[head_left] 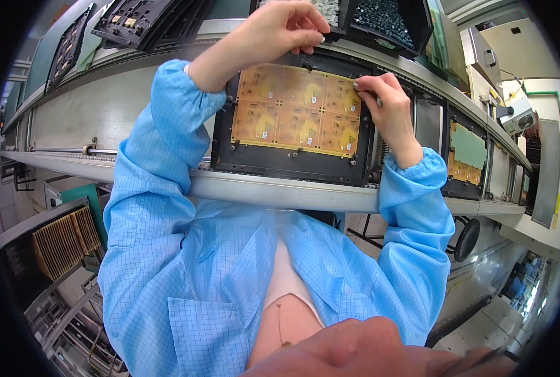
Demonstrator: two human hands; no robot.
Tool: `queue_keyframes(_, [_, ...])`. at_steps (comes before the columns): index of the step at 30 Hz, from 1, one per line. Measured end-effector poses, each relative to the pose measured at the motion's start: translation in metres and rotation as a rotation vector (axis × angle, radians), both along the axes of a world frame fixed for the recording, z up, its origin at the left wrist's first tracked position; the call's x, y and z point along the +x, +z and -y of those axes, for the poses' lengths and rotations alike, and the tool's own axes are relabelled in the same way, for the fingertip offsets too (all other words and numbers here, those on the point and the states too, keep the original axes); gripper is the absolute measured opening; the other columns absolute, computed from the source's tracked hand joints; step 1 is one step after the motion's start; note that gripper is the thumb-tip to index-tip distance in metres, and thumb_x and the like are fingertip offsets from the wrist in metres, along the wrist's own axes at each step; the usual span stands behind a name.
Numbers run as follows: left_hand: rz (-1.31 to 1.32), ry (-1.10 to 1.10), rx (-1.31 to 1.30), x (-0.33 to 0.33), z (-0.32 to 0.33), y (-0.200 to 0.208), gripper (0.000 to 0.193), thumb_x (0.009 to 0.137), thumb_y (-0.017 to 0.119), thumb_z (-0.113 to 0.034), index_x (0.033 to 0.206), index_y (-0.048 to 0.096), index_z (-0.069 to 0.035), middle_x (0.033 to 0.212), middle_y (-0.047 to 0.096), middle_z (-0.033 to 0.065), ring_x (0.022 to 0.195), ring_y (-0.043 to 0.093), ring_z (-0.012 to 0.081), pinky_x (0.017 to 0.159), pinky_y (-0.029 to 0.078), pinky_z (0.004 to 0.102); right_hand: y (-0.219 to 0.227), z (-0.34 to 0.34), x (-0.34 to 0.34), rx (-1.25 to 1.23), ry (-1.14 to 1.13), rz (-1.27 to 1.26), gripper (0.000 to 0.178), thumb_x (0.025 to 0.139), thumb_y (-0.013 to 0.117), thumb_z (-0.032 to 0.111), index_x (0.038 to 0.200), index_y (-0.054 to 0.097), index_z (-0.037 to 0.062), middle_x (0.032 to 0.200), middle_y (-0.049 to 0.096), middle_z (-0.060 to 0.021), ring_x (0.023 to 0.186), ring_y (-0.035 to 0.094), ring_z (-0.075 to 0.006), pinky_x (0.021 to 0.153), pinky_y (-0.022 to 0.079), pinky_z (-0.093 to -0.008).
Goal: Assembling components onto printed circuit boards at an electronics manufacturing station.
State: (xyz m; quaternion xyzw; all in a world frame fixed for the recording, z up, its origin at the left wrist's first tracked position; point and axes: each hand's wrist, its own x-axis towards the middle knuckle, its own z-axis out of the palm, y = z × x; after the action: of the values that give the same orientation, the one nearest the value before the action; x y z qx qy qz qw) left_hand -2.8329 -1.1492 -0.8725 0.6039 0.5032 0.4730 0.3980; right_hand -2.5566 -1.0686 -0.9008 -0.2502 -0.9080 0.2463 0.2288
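Note:
A yellow-brown circuit board panel [278, 103], made of several joined boards, lies in a black carrier frame [255, 159] on the conveyor. My left hand [286, 31] is raised over the panel's far edge, beside the parts bins. Thumb and fingers pinch a small white part [322, 39]. At the panel's far right corner is my right hand [388, 103], its thumb and forefinger closed together against the board's edge. A pale speck shows at those fingertips, too small to name. Small white labels and dark printed marks are spread over the panel.
Beyond the panel stand a black bin of dark small parts [383, 25] and a bin of white parts [327, 10]. Black carriers [143, 24] are stacked at the far left. Another carrier with a green-covered board [468, 147] sits right. A metal rail [280, 192] runs along the near side.

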Motion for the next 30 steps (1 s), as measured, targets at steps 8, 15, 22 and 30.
queue_keyframes(8, [0.071, -0.079, -0.270, 0.195, -0.067, 0.123, 0.010, 0.092, 0.067, -0.004, 0.097, 0.063, 0.003, 0.087, 0.070, 0.0048, 0.078, 0.067, 0.0099, 0.072, 0.056, 0.0257, 0.168, -0.147, 0.152, 0.314, -0.105, -0.099, 0.017, 0.085, 0.073, 0.006, 0.101, 0.073, 0.0069, 0.089, 0.070, -0.0116, 0.082, 0.066, -0.0257, 0.071, 0.053, -0.0324])
queue_keyframes(15, [-0.170, -0.039, -0.234, 0.412, -0.157, 0.263, 0.012, 0.081, 0.074, -0.010, 0.090, 0.073, -0.001, 0.080, 0.074, 0.0084, 0.075, 0.071, 0.0145, 0.070, 0.056, 0.0279, 0.285, -0.323, 0.307, 0.443, 0.053, 0.168, 0.015, 0.079, 0.074, 0.016, 0.092, 0.075, 0.0087, 0.091, 0.073, -0.0140, 0.093, 0.067, -0.0293, 0.085, 0.054, -0.0364])
queue_keyframes(22, [-0.556, -0.071, -0.161, 0.607, -0.246, 0.316, 0.013, 0.076, 0.074, -0.016, 0.086, 0.076, -0.008, 0.083, 0.074, 0.0093, 0.080, 0.072, 0.0249, 0.075, 0.056, 0.0370, 0.356, -0.388, 0.441, 0.688, -0.119, 0.594, 0.012, 0.077, 0.061, 0.006, 0.077, 0.072, 0.0014, 0.081, 0.071, -0.0169, 0.088, 0.067, -0.0329, 0.082, 0.054, -0.0434])
queue_keyframes(30, [-0.712, -0.168, -0.323, 0.808, -0.333, 0.401, 0.017, 0.079, 0.070, -0.024, 0.090, 0.077, -0.013, 0.091, 0.074, 0.0089, 0.089, 0.070, 0.0297, 0.082, 0.055, 0.0390, 0.414, -0.466, 0.632, 0.432, -0.203, 0.152, 0.013, 0.079, 0.063, 0.008, 0.083, 0.075, 0.0057, 0.092, 0.069, -0.0200, 0.091, 0.065, -0.0382, 0.086, 0.052, -0.0446])
